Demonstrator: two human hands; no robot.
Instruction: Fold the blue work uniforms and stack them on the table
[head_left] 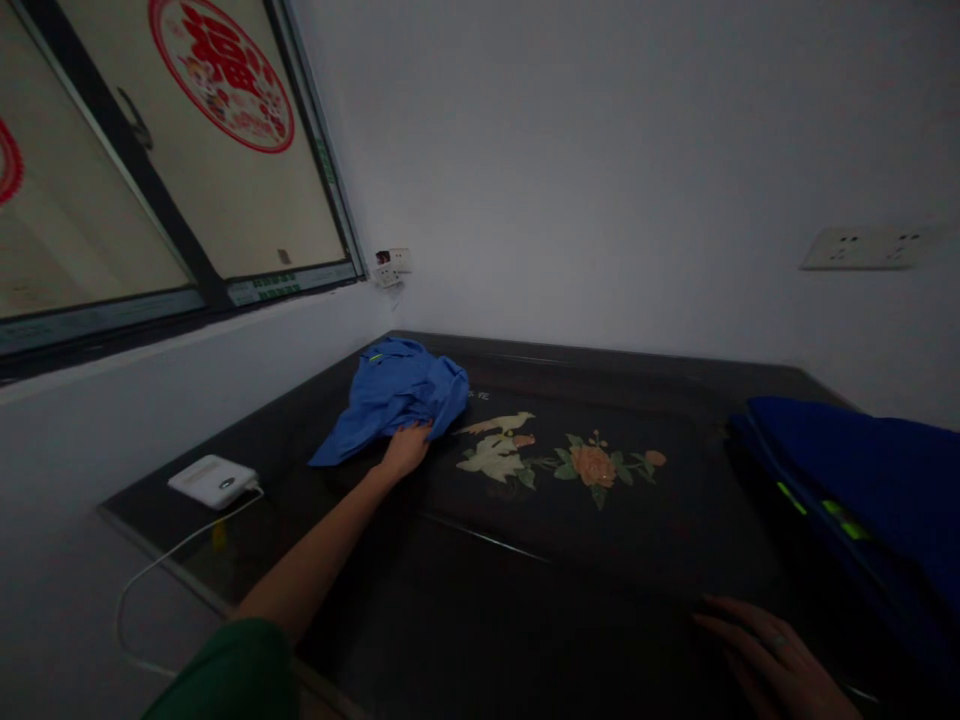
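The tabletop (487, 610) was dark and glossy. The left hand (406, 450) touched the near edge of the crumpled blue cloth (397, 385), heaped just beyond it; whether it clenched, I could not tell. The right hand (776, 650), fingers loosely extended, was near folded darker cloth (877, 480).

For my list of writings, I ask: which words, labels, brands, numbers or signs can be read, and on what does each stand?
"福": red round sticker on the window.
Green print on the window frame: too blurred to read.
Small pale characters on the dark table top, beside the blue cloth: too small to read surely.
No brand or number is readable.
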